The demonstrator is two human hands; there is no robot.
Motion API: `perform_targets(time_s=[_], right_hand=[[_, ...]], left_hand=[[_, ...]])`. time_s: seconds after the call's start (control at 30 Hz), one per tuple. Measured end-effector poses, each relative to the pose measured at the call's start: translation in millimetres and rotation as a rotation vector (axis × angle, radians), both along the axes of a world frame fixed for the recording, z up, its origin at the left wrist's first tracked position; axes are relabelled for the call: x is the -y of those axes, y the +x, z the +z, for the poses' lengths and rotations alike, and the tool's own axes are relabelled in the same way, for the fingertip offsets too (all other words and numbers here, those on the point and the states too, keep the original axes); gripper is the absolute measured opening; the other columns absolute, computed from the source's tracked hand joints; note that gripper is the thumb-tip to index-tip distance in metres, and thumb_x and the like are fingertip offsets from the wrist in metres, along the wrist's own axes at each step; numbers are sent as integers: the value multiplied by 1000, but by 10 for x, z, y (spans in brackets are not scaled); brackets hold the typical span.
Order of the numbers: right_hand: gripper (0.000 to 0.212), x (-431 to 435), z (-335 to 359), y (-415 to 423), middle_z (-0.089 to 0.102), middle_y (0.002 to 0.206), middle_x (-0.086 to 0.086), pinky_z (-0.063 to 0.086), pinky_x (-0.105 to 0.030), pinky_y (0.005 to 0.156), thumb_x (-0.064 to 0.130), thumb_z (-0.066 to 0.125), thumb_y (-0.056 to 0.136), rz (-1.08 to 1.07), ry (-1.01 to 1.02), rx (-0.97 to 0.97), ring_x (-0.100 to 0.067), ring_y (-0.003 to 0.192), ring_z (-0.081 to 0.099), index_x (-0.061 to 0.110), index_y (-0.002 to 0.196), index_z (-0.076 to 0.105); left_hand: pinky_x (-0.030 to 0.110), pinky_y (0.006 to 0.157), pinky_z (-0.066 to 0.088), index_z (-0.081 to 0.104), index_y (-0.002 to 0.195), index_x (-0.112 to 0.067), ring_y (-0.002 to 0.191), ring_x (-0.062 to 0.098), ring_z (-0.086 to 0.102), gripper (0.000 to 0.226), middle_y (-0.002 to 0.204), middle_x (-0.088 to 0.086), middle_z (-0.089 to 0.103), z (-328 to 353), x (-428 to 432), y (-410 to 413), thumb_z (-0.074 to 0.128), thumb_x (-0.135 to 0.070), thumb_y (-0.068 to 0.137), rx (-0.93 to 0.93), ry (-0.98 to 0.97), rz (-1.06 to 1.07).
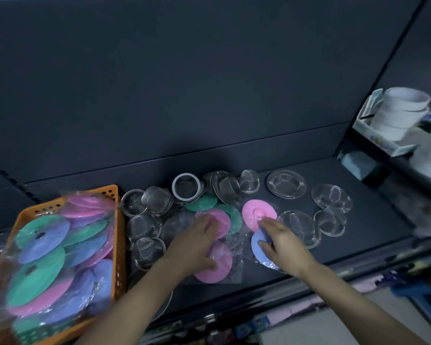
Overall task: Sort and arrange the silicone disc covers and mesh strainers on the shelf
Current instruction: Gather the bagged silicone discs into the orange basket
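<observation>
left hand flat on bagged pink silicone disc | right hand on lilac silicone disc — grip unclear | likely light, floppy — pinch rim

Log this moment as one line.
left hand: on pink disc cover; right hand: on blue disc cover; orange basket: bagged covers; mesh strainers: loose on shelf

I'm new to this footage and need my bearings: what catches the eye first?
The orange perforated plastic basket at lower left, stuffed with bagged pink, green and blue silicone discs. Mid-shelf, the left hand rests on a pink silicone disc and the right hand touches a blue silicone disc, with round metal mesh strainers scattered around them.
</observation>
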State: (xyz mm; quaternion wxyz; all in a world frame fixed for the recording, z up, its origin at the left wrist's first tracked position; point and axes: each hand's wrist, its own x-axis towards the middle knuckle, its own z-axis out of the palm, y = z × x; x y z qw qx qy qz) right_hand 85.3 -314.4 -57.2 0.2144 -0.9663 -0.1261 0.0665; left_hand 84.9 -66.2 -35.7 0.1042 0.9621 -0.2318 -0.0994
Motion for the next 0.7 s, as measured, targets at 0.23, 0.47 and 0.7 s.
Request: perform_targets(time_s=[0.23, 0.47, 0.7], right_hand=[[52, 34, -21, 13, 34, 151, -4, 30, -25, 110, 26, 53, 92, 2, 31, -10, -17, 137, 36, 14, 141, 40], [50, 48, 4, 44, 37, 149, -3, 33, -29, 109, 25, 53, 93, 4, 42, -12, -19, 135, 39, 16, 141, 41], [52, 2, 49, 50, 37, 149, -2, 41, -31, 100, 32, 53, 91, 25, 31, -31, -20, 131, 40, 20, 139, 40]], left_hand=[[37, 115, 4, -3, 149, -26, 146, 26, -6, 129, 158, 9, -11, -43, 63, 157, 71, -72, 54, -112, 156, 79], [37, 107, 32, 21, 144, -12, 134, 29, 32, 75, 147, 15, 32, -57, 124, 207, 52, -42, 83, 108, 216, 77], [36, 77, 47, 33, 137, -12, 116, 27, 51, 56, 135, 8, 48, 6, 185, 207, 46, -10, 83, 222, 193, 91]])
